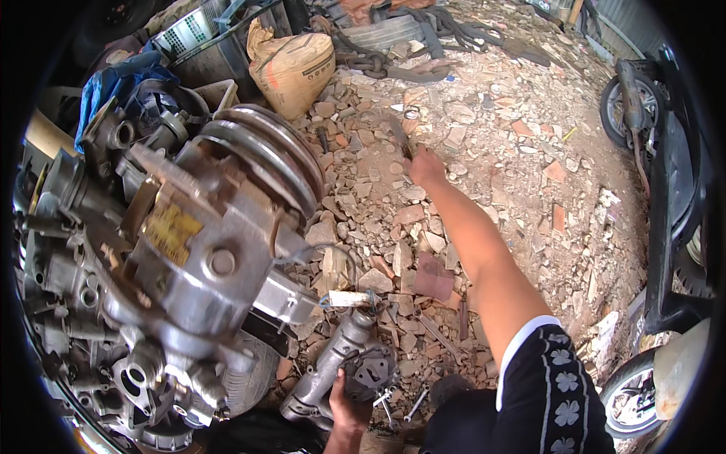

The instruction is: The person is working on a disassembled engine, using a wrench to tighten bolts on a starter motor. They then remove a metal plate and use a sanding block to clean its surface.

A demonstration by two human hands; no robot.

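Note:
My right hand (423, 165) is stretched out over the rubble, its fingers closed round a dark, elongated tool (401, 136). Low in the view, my left hand (346, 405) grips a grey cylindrical metal housing (325, 374) with a flanged plate on its side, thumb up along it. Beside the housing lie wrenches (416, 405) on the stony ground. A large metal compressor (204, 242) with a grooved pulley (295, 166) fills the left middle, atop a pile of greasy metal parts (76, 318).
A tan sack (291, 72) and a blue plastic sheet (113, 87) are at the back left. Dark coiled straps (461, 34) lie across the back. At the right are a motorcycle wheel (611, 110), a black vehicle frame (654, 295) and another wheel (628, 397).

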